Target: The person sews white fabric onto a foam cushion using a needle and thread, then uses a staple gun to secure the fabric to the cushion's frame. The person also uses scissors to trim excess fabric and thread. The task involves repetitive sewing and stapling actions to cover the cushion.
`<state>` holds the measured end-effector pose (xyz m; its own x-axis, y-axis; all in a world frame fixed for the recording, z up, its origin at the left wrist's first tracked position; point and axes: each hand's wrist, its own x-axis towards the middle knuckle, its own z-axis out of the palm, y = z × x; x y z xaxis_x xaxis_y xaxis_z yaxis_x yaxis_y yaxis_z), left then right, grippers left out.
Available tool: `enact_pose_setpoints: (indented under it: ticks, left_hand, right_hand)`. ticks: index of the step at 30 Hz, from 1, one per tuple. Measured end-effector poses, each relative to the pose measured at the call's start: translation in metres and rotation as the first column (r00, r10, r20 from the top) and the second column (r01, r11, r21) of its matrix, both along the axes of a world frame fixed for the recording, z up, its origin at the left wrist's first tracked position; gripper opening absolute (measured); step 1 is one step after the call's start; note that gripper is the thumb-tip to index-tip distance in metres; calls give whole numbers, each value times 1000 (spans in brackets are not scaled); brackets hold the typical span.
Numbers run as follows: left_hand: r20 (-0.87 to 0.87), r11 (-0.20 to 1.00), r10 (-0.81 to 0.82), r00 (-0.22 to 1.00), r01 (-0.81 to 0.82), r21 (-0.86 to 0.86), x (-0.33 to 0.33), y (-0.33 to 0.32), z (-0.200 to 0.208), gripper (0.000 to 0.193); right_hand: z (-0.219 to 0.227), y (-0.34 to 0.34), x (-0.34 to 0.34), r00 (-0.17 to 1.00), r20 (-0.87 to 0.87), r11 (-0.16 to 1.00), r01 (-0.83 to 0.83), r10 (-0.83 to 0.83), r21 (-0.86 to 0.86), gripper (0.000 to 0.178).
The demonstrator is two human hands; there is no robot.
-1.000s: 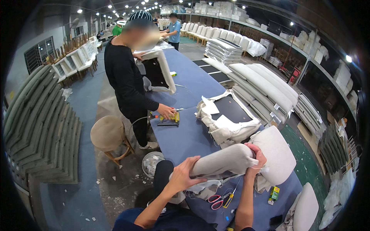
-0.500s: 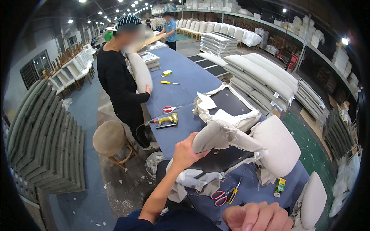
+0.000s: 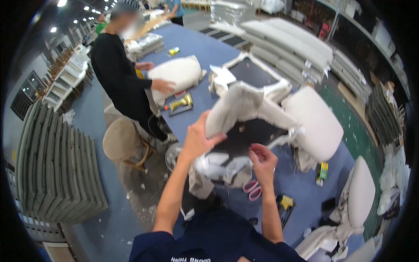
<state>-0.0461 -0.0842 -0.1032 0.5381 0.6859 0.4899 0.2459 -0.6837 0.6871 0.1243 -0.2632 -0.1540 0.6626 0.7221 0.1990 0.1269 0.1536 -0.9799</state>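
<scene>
My left hand is closed on the near-left edge of a beige padded cushion, which is tilted up. Beneath the cushion lies a black-backed upholstered panel with loose fabric around its rim. My right hand hangs over the panel's near side, fingers loosely curled and the thumb apart, with nothing seen in it; it is somewhat blurred. Next to my right wrist lie red-handled scissors. White wadding and loose fabric bunch up along the panel's near edge.
A co-worker in black touches another beige cushion at left. A staple gun lies near that cushion, another staple gun near my right forearm. At right are a finished-looking cushion and a small green-yellow box. A stool stands at left.
My right hand has risen from the lower edge to the panel's near side. The left hand still grips the cushion. The co-worker's cushion now lies on the table. The view has tilted down.
</scene>
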Motion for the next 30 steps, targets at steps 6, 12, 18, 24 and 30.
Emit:
enact_pose_setpoints:
  ticks: [6,12,18,24,30]
  left_hand:
    - [38,990,6,999,-1,-142,-35,15,-68,62]
    - [60,989,27,998,-18,-147,-36,13,-63,76]
    - [-39,990,79,996,-83,-110,-33,5,-58,89]
    - [-52,996,50,997,-54,-73,-50,-4,-61,86]
    - [14,997,-39,999,39,-66,-61,-13,-64,84]
  right_hand:
    - [-107,-5,-44,979,16,956,-193,201,-222,42]
    - [-98,21,-72,861,344,860,-184,374,-477,58]
    - [-190,30,-65,684,483,781,-207,547,-590,26]
    - [-69,-17,66,664,568,847,-197,486,-494,19]
    - [26,-59,271,825,505,818,462,-254,-343,55]
